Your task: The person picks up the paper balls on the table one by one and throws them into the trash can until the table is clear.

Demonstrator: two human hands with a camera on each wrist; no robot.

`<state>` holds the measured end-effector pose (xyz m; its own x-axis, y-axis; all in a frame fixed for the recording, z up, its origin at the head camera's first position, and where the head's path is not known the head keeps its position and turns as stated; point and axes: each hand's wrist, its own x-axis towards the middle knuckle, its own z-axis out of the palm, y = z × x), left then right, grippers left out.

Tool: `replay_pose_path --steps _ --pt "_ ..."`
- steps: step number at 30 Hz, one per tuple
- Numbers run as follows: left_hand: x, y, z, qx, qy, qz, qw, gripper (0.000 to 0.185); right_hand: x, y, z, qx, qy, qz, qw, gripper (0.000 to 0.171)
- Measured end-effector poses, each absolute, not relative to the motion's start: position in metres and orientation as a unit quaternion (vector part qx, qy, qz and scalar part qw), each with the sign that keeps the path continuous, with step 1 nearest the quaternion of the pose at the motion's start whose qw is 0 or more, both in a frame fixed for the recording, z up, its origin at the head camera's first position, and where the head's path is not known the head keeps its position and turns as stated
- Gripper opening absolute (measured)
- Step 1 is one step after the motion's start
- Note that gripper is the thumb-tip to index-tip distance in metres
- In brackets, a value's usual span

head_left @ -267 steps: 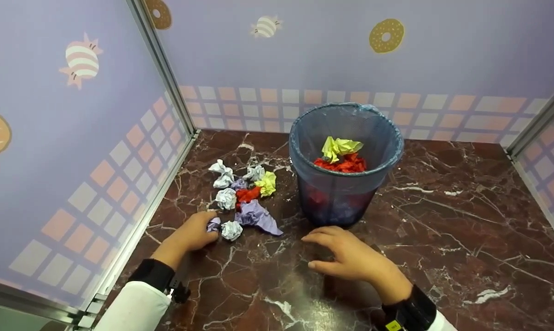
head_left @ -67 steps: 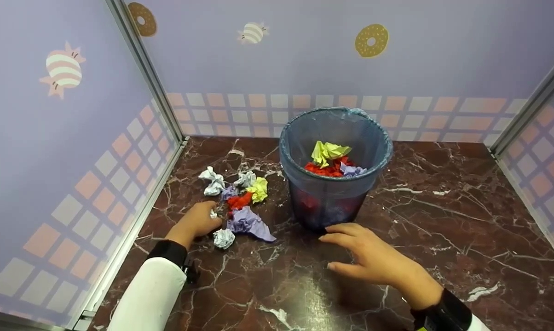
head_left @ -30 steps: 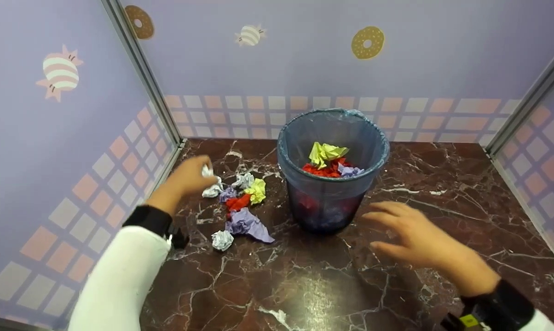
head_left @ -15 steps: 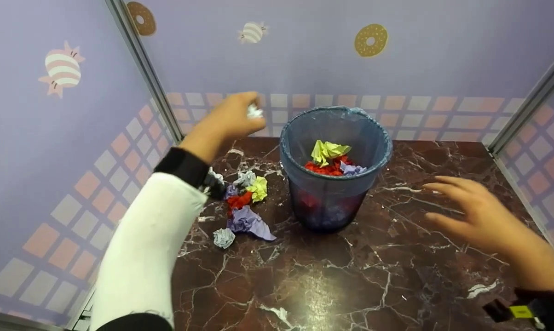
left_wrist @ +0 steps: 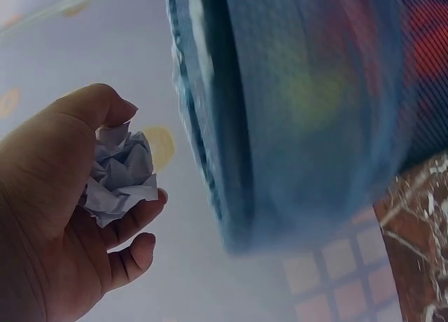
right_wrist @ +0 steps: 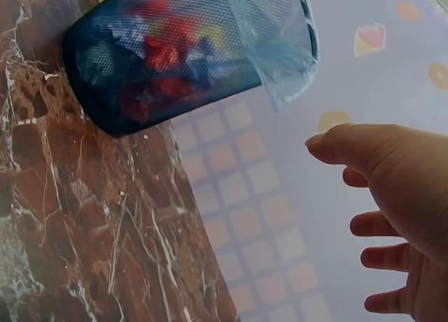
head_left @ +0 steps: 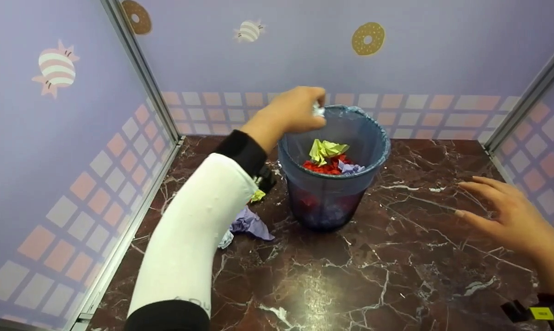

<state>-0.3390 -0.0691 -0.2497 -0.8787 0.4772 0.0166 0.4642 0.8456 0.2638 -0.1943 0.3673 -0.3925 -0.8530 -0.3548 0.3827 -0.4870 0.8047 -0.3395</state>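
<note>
My left hand (head_left: 295, 110) is raised over the left rim of the blue mesh bin (head_left: 378, 158), holding a crumpled white paper ball (head_left: 318, 109) in curled fingers. The left wrist view shows that paper ball (left_wrist: 119, 173) in my left hand (left_wrist: 77, 210) beside the bin's rim (left_wrist: 210, 119). Inside the bin lie yellow-green (head_left: 325, 150), red (head_left: 325, 166) and purple (head_left: 348, 168) crumpled papers. My right hand (head_left: 507, 214) hovers open above the marble at the right, holding nothing; the right wrist view shows it (right_wrist: 392, 217) spread, away from the bin (right_wrist: 175, 56).
More crumpled papers lie left of the bin, partly hidden by my left sleeve: a purple one (head_left: 251, 225), a white one (head_left: 225, 239) and a yellow bit (head_left: 257, 196). Lilac booth walls with metal posts (head_left: 141, 73) close the left, back and right of the marble tabletop (head_left: 350, 276).
My left hand lifted the white paper ball off the pile and carried it up and right to the bin's rim. My right hand drew away from the bin's base to the right.
</note>
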Motion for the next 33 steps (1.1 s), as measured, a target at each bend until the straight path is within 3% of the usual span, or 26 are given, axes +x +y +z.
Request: replay_pose_path --steps 7,26,33 --pt "-0.337 -0.045 -0.251 0.276 0.956 0.095 0.024 0.031 -0.190 0.372 -0.399 0.207 -0.941 0.228 0.137 0.062" --pt "-0.337 -0.033 -0.259 0.286 0.954 0.092 0.028 0.036 -0.191 0.368 -0.404 0.225 -0.933 0.237 0.149 0.059" --pt "-0.337 -0.031 -0.257 0.281 0.956 0.081 0.021 0.071 -0.188 0.365 -0.403 0.207 -0.938 0.248 0.127 0.058"
